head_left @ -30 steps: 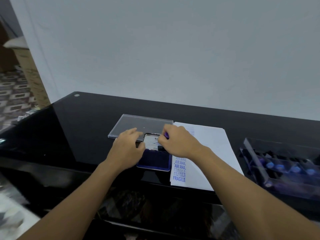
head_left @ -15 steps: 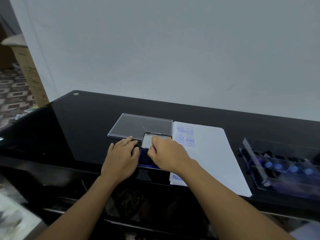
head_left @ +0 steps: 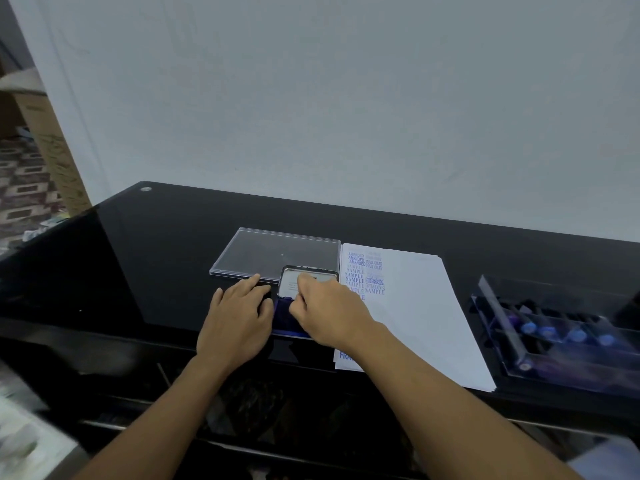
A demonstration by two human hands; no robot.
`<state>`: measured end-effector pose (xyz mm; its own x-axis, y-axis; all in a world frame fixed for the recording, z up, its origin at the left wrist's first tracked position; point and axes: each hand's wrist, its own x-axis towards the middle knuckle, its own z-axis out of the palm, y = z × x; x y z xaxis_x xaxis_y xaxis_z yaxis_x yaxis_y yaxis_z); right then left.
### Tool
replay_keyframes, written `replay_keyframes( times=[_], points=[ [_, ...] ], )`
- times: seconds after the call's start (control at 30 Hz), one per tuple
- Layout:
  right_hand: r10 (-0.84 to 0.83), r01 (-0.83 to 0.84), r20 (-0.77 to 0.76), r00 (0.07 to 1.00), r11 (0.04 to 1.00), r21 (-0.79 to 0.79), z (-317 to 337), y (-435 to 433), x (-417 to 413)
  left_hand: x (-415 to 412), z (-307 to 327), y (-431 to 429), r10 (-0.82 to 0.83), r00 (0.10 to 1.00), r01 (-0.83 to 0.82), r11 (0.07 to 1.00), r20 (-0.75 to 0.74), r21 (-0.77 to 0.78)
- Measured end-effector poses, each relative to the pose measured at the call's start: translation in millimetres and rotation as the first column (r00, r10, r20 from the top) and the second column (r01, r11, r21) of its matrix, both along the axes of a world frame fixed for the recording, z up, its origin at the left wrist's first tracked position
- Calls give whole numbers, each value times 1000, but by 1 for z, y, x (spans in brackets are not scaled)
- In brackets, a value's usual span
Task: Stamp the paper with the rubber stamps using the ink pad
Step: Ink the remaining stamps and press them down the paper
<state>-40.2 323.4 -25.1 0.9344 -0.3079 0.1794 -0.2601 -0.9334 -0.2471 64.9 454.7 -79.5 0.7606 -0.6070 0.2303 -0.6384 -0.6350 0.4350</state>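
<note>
The ink pad [head_left: 284, 315] lies open on the black table, its blue pad toward me and its lid [head_left: 290, 285] tipped up behind. My right hand [head_left: 329, 313] is pressed down over the blue pad with its fingers curled round a rubber stamp, which the hand hides. My left hand [head_left: 239, 317] rests flat on the table, fingers straight, against the pad's left edge. To the right of the pad lies the white paper [head_left: 419, 306], with blue stamped words down its left side.
A clear plastic cover [head_left: 277, 251] lies flat behind the ink pad. At the far right stands a clear stamp case [head_left: 512, 344] with several blue-topped stamps [head_left: 547, 330] in a row. The table's front edge runs just below my wrists.
My right hand moved left and toward me, from the edge of the paper onto the blue pad. My left hand slid slightly toward me beside the pad.
</note>
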Motion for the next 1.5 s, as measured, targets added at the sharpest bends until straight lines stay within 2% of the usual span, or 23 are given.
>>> replay_keyframes(
  times=[0.27,0.67,0.93,1.27,1.5],
  points=[
    [-3,5,-39,999,999,50,2,-6,10,2,0,2,-12,1000,12,1000,7,13],
    [37,-37,12,999,999,27,-4,-2,-2,2,0,3,-22,1000,22,1000,10,20],
    [28,-26,-37,999,997,72,2,-7,11,3,-1,3,-21,1000,21,999,14,28],
    [22,-24,39,999,999,37,-8,2,-5,1,-1,2,-25,1000,25,999,10,25],
    [-6,10,-48,999,996,83,1,-8,15,2,-1,2,-25,999,24,999,21,34]
  ],
)
